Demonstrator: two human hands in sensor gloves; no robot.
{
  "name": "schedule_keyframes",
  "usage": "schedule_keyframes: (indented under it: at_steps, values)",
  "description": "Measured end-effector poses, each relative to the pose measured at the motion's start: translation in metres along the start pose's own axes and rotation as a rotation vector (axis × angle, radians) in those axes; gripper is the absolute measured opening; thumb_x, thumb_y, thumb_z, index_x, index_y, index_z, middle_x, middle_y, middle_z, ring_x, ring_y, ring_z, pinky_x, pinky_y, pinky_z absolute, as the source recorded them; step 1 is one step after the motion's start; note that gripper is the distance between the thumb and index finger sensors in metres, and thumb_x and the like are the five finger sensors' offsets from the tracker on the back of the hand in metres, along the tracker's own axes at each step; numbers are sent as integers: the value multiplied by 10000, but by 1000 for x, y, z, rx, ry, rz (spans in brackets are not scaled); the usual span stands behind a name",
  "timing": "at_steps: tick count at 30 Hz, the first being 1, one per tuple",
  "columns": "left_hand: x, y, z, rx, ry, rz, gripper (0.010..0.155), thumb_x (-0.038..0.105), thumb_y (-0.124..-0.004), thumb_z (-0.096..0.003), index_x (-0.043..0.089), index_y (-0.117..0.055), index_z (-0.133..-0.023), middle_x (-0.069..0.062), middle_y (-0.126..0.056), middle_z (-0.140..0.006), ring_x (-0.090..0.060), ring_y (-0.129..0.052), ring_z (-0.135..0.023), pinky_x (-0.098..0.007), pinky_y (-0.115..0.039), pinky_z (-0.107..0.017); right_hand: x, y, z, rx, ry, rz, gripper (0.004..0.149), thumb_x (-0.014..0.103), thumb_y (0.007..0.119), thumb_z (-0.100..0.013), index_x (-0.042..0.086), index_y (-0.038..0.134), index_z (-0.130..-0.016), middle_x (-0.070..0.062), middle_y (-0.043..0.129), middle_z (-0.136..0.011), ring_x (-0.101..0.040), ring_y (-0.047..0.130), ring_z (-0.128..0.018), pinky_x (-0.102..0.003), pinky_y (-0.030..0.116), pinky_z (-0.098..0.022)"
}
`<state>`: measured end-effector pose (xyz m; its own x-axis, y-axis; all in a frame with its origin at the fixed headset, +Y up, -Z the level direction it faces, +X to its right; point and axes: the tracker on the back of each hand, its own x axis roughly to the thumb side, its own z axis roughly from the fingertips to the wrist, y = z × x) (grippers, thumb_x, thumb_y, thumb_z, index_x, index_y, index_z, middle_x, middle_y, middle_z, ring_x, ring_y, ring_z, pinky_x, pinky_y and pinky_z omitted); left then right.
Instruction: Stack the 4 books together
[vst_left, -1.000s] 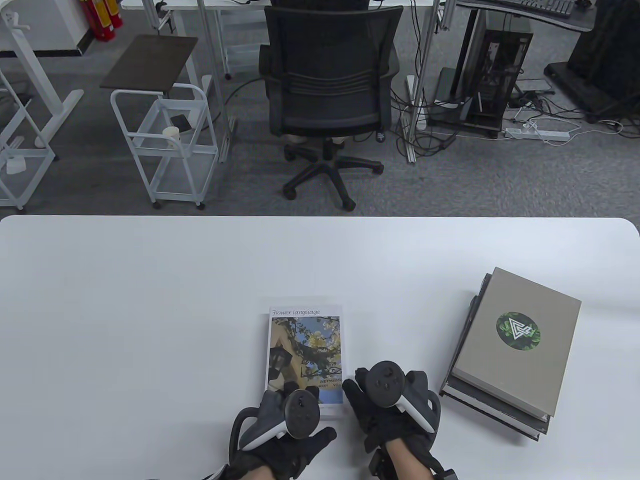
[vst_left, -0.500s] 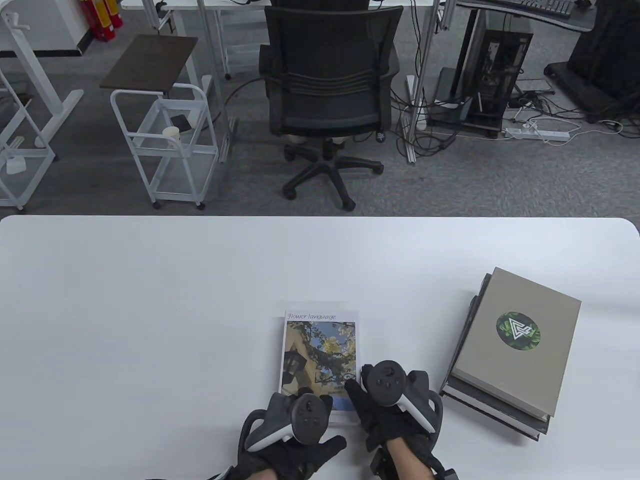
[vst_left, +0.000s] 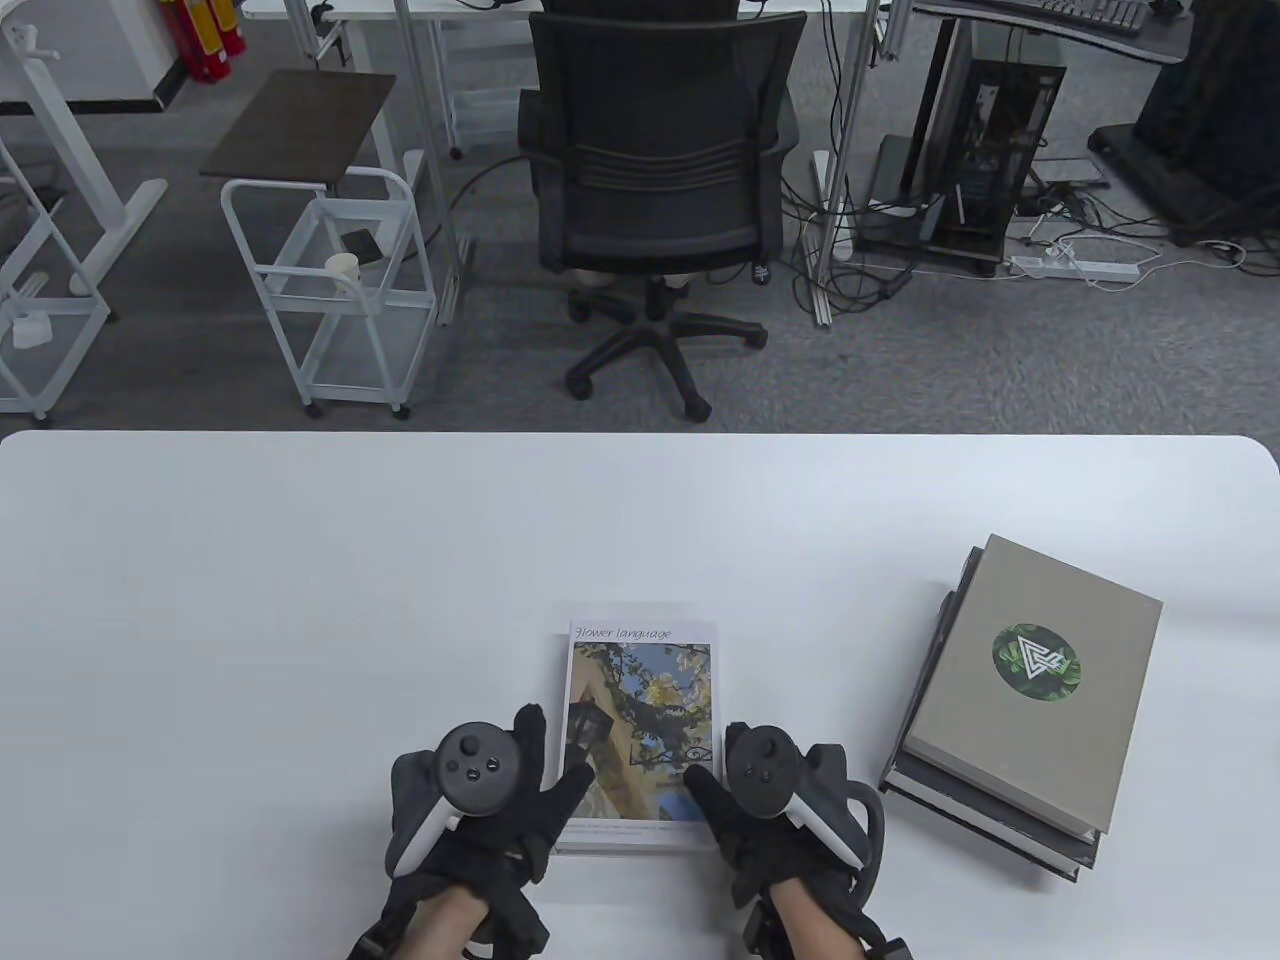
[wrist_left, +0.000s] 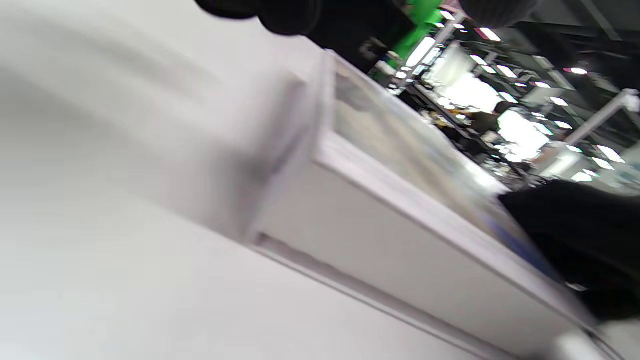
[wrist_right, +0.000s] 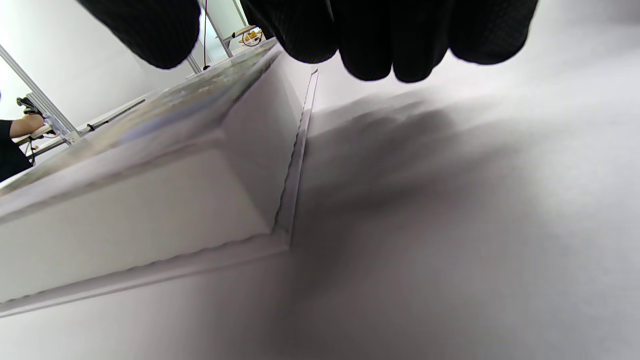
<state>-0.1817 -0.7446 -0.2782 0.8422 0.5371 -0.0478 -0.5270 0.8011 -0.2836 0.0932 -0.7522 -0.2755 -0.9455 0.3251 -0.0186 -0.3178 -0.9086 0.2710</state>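
The Flower language book (vst_left: 640, 690) lies flat on the white table (vst_left: 300, 600), near the front edge. My right hand (vst_left: 712, 775) holds its near right corner, thumb on the cover and fingers (wrist_right: 400, 45) down beside the right side of the book (wrist_right: 150, 210). My left hand (vst_left: 555, 750) is at the near left corner, thumb lying on the cover and fingers spread beside the left edge. The left wrist view is blurred and shows the book's (wrist_left: 400, 210) near edge. A stack of books (vst_left: 1030, 700) with a grey top cover and a green round emblem stands to the right.
The table's far edge (vst_left: 640, 436) runs across the middle of the table view. A black office chair (vst_left: 660, 180) and a white cart (vst_left: 330, 290) stand on the floor beyond it. Bare table surface stretches left and behind the book.
The Flower language book slid a little right, then stayed. My left hand moved from the book's near edge to its left side, thumb now on the cover. My right hand kept its hold.
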Motion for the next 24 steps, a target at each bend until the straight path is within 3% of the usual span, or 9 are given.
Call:
schedule_keyframes:
  at_steps: [3,6,11,19,24]
  values:
    - [-14,-1,-7,-28,63,8,747,616,-605,-493,92,-598,-1026,-75,-860,-741,-288,-866,-577,-533,-740,-451,-1,3,-1,17,10,22,765,587,592,-649,5,518,-1141,-330,484,-1113,-574,516,-976,-636,611,-673]
    - [-19,-6,-12,-78,109,39,726,612,-610,-494,42,-758,-918,-61,-982,-564,-269,-955,-400,-516,-803,-322,-1,6,-3,48,9,16,748,588,583,-649,12,567,-1125,-298,442,-1138,-547,436,-1022,-667,562,-703]
    - [-18,-20,-18,-142,95,23,733,613,-605,-497,37,-724,-934,-65,-983,-583,-272,-959,-407,-515,-804,-326,0,9,-4,73,11,10,744,590,555,-649,7,608,-1108,-260,402,-1158,-500,271,-1044,-728,343,-731]
    - [-7,-34,-19,-194,7,-63,744,601,-608,-493,60,-595,-1002,-40,-959,-549,-248,-940,-393,-505,-800,-330,-1,11,-6,129,-20,-80,784,592,546,-647,-46,572,-1103,-275,398,-1152,-512,268,-1031,-723,337,-725]
    - [-12,-33,-20,-231,-6,-12,760,609,-601,-487,66,-567,-1018,-46,-946,-566,-253,-927,-406,-505,-787,-330,2,7,-4,115,-39,-119,797,586,561,-646,-80,577,-1083,-336,413,-1127,-583,306,-1004,-732,390,-717]
